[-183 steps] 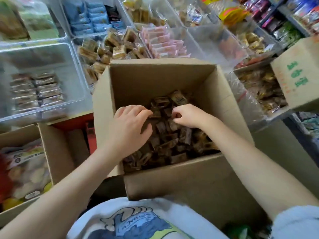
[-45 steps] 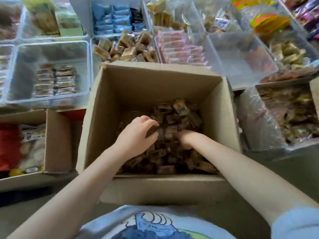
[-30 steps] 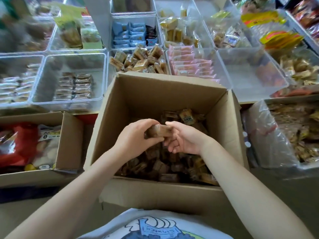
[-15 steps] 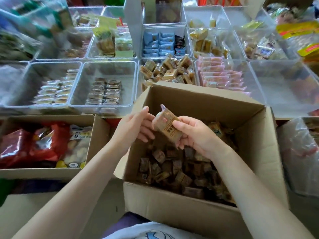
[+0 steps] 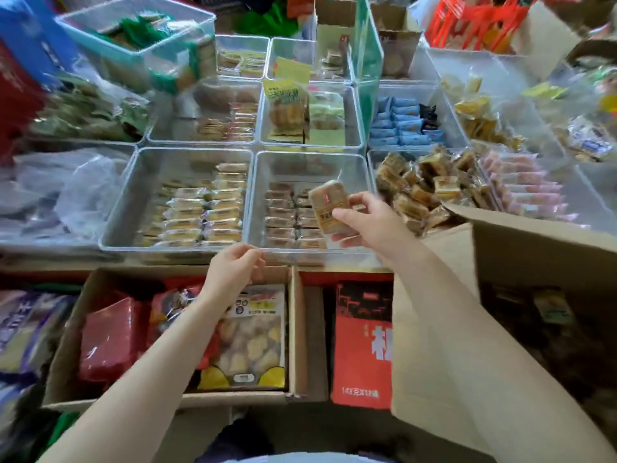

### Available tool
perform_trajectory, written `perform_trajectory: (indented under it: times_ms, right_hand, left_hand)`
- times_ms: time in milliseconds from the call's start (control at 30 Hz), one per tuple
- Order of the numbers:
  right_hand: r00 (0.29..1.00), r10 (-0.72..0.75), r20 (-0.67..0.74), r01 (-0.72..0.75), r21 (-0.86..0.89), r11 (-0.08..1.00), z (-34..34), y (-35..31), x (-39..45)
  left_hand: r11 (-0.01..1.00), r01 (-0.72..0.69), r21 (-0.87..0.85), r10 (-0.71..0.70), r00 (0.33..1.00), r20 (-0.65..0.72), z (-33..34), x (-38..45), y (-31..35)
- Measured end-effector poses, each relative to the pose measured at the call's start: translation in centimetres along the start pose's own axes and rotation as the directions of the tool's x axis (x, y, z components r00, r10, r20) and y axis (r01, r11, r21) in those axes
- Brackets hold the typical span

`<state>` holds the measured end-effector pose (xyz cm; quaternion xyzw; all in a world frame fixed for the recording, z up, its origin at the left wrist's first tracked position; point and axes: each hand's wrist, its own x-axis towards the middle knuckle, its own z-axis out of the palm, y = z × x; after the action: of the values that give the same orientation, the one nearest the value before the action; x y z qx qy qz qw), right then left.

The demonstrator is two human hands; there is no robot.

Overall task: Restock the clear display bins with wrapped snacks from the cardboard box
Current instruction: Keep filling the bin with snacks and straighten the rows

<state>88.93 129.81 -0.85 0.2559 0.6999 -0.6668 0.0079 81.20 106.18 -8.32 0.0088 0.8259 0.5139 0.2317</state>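
While the right hand (image 5: 370, 222) pinches a brown snack (image 5: 329, 207) over a clear bin (image 5: 309, 162), left hand (image 5: 230, 270) loose and empty below, box of bags (image 5: 293, 329) under it, snack box (image 5: 534, 248) to the right.

The cardboard box (image 5: 534, 262) runs off the right edge, its dark contents unclear. Far bins (image 5: 133, 45) at top left smear with blur; the wrapper print is unreadable.

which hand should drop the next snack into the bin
Right. The right hand already grips the wrapped snack above the clear bin; the left hand holds nothing, short of it.
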Motion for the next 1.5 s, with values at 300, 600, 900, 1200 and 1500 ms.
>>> perform_trajectory:
  times_ms: [300, 600, 900, 1200, 1500]
  right_hand:
    - [0.941, 0.188, -0.279, -0.223, -0.097, 0.970, 6.5, 2.0, 7.3]
    - [0.907, 0.123, -0.402, -0.219, -0.201, 0.955, 3.0, 3.2, 16.5]
    - [0.875, 0.016, -0.484, -0.248, -0.421, 0.872, 2.3, 6.2, 28.3]
    - [0.859, 0.262, -0.441, -0.409, -0.282, 0.868, 5.1, 9.3, 32.6]
    - [0.825, 0.386, -0.412, -0.485, -0.168, 0.858, 5.0, 9.9, 32.0]
  left_hand:
    - [0.946, -0.212, 0.245, 0.192, 0.976, 0.105, -2.8, 9.9, -0.4]
    - [0.464, -0.385, 0.798, 0.292, 0.917, 0.273, 2.1, 16.2, -1.9]
    - [0.381, -0.375, 0.845, 0.282, 0.918, 0.280, 2.8, 17.2, -2.8]
    - [0.404, -0.356, 0.842, 0.277, 0.925, 0.259, 3.1, 17.3, -3.0]
    - [0.429, -0.357, 0.829, 0.273, 0.927, 0.258, 3.0, 17.0, -2.8]
